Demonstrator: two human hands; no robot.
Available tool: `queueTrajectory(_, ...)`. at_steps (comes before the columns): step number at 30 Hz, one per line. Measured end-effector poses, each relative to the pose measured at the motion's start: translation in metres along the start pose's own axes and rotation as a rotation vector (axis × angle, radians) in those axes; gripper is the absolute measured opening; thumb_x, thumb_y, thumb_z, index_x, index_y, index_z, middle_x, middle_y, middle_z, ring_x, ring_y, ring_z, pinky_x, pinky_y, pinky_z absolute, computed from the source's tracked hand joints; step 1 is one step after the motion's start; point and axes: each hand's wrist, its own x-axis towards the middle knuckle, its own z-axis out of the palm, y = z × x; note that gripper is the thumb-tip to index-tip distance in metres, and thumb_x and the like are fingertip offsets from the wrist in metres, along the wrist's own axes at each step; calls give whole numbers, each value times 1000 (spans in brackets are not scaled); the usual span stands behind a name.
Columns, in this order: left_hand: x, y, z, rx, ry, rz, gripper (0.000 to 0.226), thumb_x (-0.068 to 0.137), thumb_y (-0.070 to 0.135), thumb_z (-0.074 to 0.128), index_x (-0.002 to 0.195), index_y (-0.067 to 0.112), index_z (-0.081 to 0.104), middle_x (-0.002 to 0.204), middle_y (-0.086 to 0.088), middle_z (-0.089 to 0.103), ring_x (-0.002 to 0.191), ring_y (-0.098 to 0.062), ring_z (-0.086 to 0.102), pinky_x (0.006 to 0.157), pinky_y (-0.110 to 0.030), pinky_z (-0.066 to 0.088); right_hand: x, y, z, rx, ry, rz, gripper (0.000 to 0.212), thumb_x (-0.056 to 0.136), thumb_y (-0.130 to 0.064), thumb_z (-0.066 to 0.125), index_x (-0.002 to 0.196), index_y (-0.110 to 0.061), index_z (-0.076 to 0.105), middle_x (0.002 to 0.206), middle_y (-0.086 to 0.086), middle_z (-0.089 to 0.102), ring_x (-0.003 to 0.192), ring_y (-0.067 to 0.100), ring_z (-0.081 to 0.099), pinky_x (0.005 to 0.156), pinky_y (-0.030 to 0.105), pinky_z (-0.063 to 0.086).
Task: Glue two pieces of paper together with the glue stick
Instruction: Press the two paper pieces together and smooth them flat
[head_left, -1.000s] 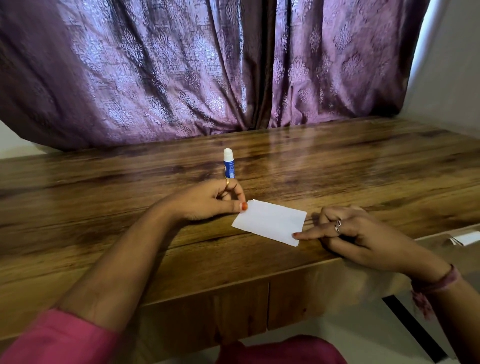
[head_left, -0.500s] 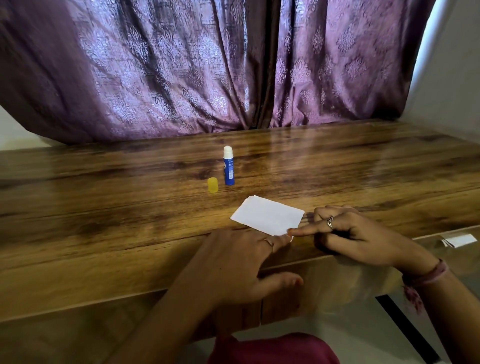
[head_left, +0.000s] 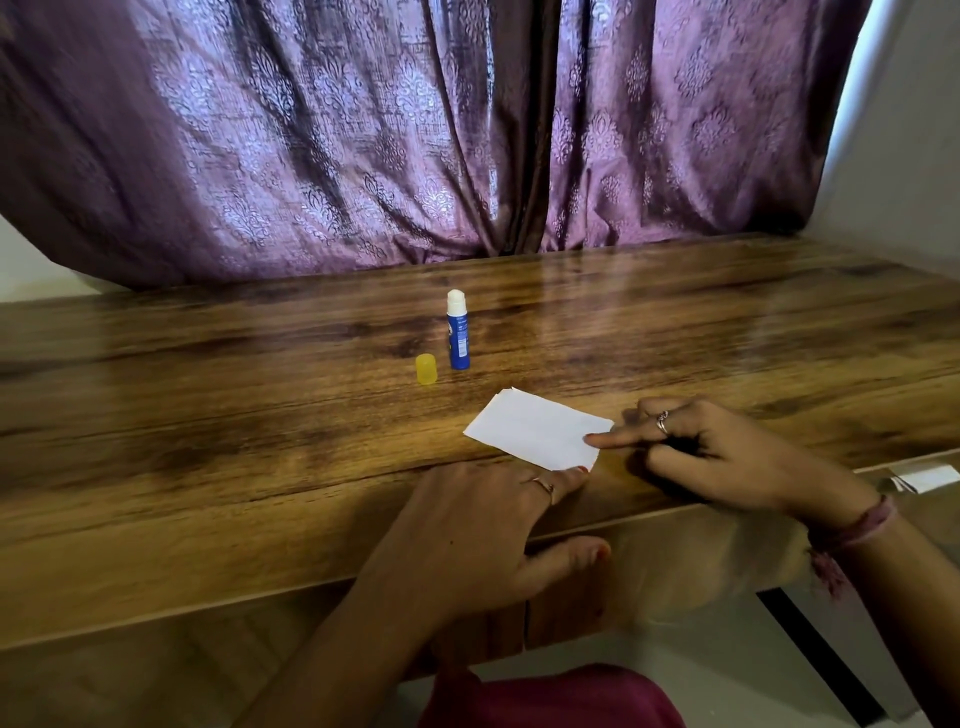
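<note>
White paper (head_left: 537, 428) lies flat on the desk (head_left: 208, 441); a second sheet's corner peeks out at its 11 o'clock edge. The glue stick (head_left: 458, 330) stands uncapped at the paper's 11 o'clock, its yellow cap (head_left: 426, 369) just beside. The left hand (head_left: 467, 535), fingers flat, touches the paper's near corner. The right hand (head_left: 722, 452) presses one straight finger on its 3 o'clock edge, the others curled and shadowed.

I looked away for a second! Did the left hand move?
Yes. The left hand came back from beside the glue stick toward the table's near edge, fingertip now touching the paper's near corner.
</note>
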Motion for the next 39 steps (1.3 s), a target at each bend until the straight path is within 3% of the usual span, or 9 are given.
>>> queueTrajectory(6, -3, -2, 3, -8, 43, -17, 69, 83, 76, 19, 141, 40, 33, 114, 12, 65, 91, -5, 60, 65, -24, 46, 6, 16, -12, -125, 43, 67, 41, 78, -49, 41, 113, -55, 61, 80, -20, 55, 74, 0, 58, 72, 28, 44)
queueTrajectory(13, -4, 0, 1, -6, 83, -66, 68, 83, 76, 22, 135, 40, 44, 103, 14, 68, 81, -1, 59, 57, -14, 35, -5, 14, -8, -354, 40, 46, 44, 81, -48, 39, 122, -57, 52, 79, -16, 46, 79, -3, 50, 74, 36, 41)
queueTrajectory(15, -5, 1, 0, -18, 89, -121, 69, 82, 78, 20, 132, 39, 47, 101, 15, 68, 76, 2, 54, 61, -16, 41, -8, 13, -5, -401, 70, 29, 44, 80, -47, 39, 122, -54, 55, 82, -18, 45, 82, -4, 47, 72, 33, 37)
queueTrajectory(18, -5, 4, -2, -39, 96, -207, 72, 79, 78, 16, 131, 38, 46, 106, 17, 65, 77, 3, 48, 62, -11, 35, -14, 6, 1, -410, 116, -1, 44, 80, -47, 41, 118, -48, 61, 85, -21, 45, 85, -4, 44, 76, 27, 32)
queueTrajectory(22, -4, 6, 1, -2, 92, -316, 67, 82, 74, 19, 131, 36, 45, 120, 17, 61, 102, -2, 56, 73, -17, 34, -20, 0, 7, -319, 162, -75, 37, 80, -41, 49, 112, -46, 66, 88, -21, 49, 89, 0, 51, 74, 35, 39)
queueTrajectory(28, -4, 4, 5, 29, 138, -314, 69, 85, 73, 17, 139, 37, 39, 122, 14, 63, 99, -4, 61, 79, -23, 44, -16, 4, 11, -40, 67, -106, 38, 83, -32, 47, 113, -47, 65, 88, -19, 51, 92, 8, 56, 83, 49, 44)
queueTrajectory(31, -5, 4, 6, 51, 102, -176, 59, 91, 66, 23, 129, 33, 53, 101, 11, 72, 78, -6, 66, 62, -23, 49, -14, 5, 5, 140, 17, -100, 39, 86, -31, 43, 117, -36, 66, 86, -11, 53, 84, 10, 56, 82, 33, 43)
queueTrajectory(33, -6, 2, 8, 78, 90, -85, 58, 92, 65, 24, 125, 31, 58, 98, 11, 72, 79, -6, 67, 58, -21, 48, -13, 6, 0, 208, -16, -77, 41, 87, -32, 41, 120, -34, 65, 85, -12, 53, 81, 8, 55, 79, 23, 41)
queueTrajectory(39, -4, 4, 1, 59, 17, -27, 61, 90, 69, 24, 131, 34, 52, 97, 13, 69, 73, -5, 63, 48, -19, 44, -1, 6, -2, 181, -102, -86, 41, 88, -30, 41, 122, -31, 64, 80, -11, 48, 76, 10, 52, 75, 24, 41)
